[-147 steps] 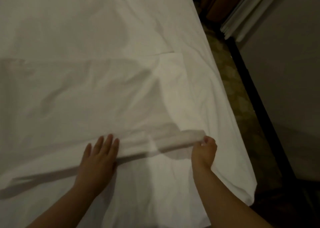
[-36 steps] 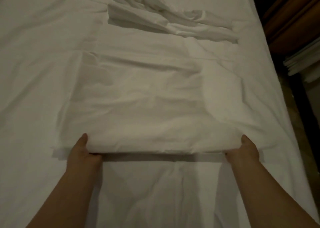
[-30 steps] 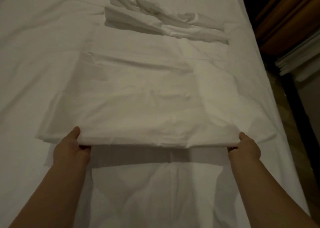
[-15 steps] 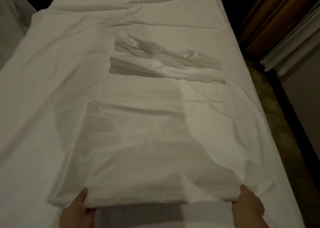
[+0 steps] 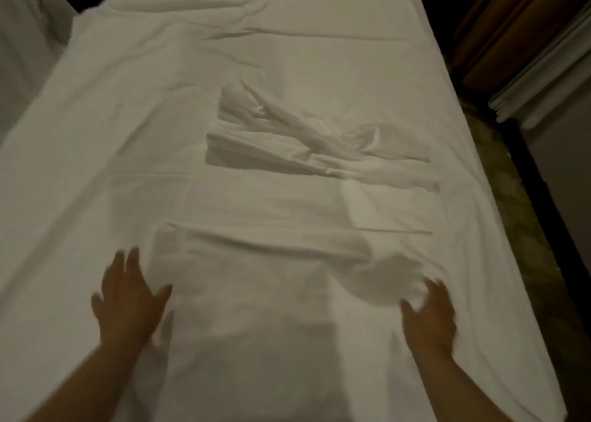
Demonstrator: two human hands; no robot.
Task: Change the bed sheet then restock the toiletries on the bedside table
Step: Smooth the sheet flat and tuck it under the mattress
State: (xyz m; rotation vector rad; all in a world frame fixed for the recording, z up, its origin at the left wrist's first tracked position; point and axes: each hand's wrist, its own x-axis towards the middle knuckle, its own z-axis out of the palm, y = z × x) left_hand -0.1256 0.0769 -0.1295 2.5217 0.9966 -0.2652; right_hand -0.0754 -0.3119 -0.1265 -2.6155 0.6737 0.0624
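Head view: creased white bed sheet [image 5: 287, 277], bunched cloth [image 5: 307, 143] at twelve o'clock.
Left hand [image 5: 128, 300] and right hand [image 5: 428, 316], blurred, seemingly released with fingers spread; the fold they pinched earlier is dropped.

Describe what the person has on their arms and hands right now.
Nothing that shows: the left hand and right hand are bare, with no gloves, and both forearms are uncovered, with no sleeves in view. Blur hides any rings; no watch or wristband shows.

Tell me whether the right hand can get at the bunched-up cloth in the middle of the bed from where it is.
Probably yes. The right hand is open, holding nothing, and only flat bed sheet lies between it and the bunched-up cloth. The cloth lies farther up the bed, so the person would likely have to lean forward.
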